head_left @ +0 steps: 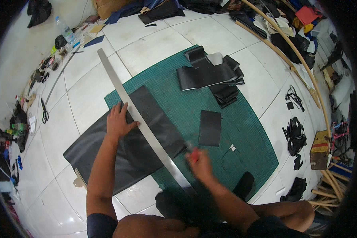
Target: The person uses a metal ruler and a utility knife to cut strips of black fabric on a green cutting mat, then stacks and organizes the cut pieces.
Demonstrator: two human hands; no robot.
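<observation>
Black sheet under a long metal ruler on a green cutting mat

The black sheet (123,146) is matte and flat, lying half on the green cutting mat (242,131) and half on the white tiled floor (87,99). A long metal ruler (139,119) crosses it diagonally. The left hand (118,121) presses flat, fingers spread, on sheet and ruler edge. The right hand (200,162), blurred, is closed around a red-handled tool (193,154) beside the ruler.
</observation>
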